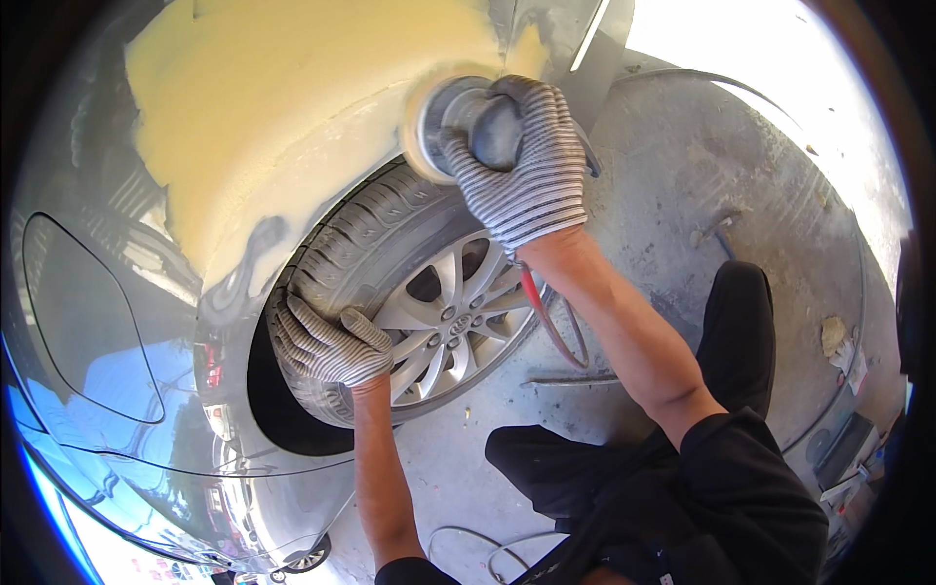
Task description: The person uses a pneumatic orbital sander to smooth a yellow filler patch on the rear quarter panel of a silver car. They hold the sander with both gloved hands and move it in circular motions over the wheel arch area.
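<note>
My right hand (534,180), in a striped grey knit glove, is wrapped round the top of a round sander (495,135). The sander's disc is held against the body panel at the wheel arch, on the edge of a broad yellow patch of filler (302,78). My left hand (336,343), gloved the same way, rests with its fingers stretched out on the tread of the car's tyre (356,244). Inside the tyre is a silver spoked wheel (424,312). A red hose (532,291) hangs below my right wrist; where it joins the sander is hidden.
Grey glossy bodywork with a fuel flap (93,322) curves down the left side. On the concrete floor (673,195) lie a thin dark bar (570,381) and a looped hose (478,534). A dark box-like thing (846,448) and crumpled scraps (846,346) are at the right.
</note>
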Motion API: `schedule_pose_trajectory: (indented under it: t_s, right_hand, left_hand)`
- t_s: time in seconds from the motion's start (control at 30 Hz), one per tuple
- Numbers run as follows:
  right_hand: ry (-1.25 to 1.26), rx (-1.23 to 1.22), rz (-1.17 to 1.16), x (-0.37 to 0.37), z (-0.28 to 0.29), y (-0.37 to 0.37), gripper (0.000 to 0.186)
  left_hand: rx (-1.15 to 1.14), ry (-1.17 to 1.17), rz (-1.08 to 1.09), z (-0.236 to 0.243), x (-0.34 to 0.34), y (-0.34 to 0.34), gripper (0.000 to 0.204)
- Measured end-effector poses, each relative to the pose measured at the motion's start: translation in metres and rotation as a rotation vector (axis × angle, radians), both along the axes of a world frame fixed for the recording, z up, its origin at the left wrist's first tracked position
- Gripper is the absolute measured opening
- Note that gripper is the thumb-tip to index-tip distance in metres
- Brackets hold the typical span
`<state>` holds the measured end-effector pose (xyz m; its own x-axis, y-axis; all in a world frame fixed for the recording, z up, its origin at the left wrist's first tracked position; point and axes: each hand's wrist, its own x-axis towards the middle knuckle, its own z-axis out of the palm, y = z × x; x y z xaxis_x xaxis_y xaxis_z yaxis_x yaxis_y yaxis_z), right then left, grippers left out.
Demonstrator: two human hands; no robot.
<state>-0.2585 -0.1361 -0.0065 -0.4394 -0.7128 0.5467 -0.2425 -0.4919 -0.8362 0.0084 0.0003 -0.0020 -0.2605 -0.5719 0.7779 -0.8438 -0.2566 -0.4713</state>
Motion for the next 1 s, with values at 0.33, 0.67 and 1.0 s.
schedule_pose_trajectory:
  t_s: [0.33,0.67,1.0]
  right_hand:
    - [-0.017,0.039,0.021,-0.001,-0.007,0.002,0.059]
    - [-0.005,0.002,0.059,0.015,0.006,0.012,0.057]
    - [0.087,-0.101,0.038,0.024,0.012,0.018,0.059]
  left_hand:
    - [-0.022,-0.021,-0.011,0.001,0.003,0.001,0.068]
    - [0.0,-0.014,0.006,-0.002,0.005,0.003,0.069]
    - [-0.004,0.002,0.005,-0.007,0.008,0.002,0.068]
